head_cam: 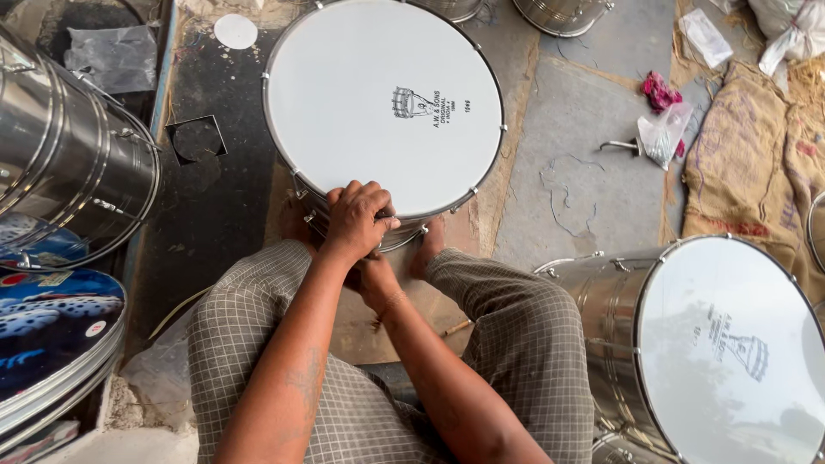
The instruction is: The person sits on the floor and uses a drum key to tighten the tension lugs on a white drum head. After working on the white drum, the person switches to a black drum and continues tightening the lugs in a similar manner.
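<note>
Two white-skinned drums: one (383,103) just beyond the fingers (361,196), one (730,344) well to their right. Two plastic bags, one clear (662,133), one grey (116,56). One burlap sack (748,163). Two hands, two feet.

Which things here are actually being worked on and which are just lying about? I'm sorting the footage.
In hand: white-headed drum; left hand on its near rim; right hand below, partly hidden.

Lying about: second drum; steel drum shell; plastic bag; burlap sack; pink cloth.
</note>
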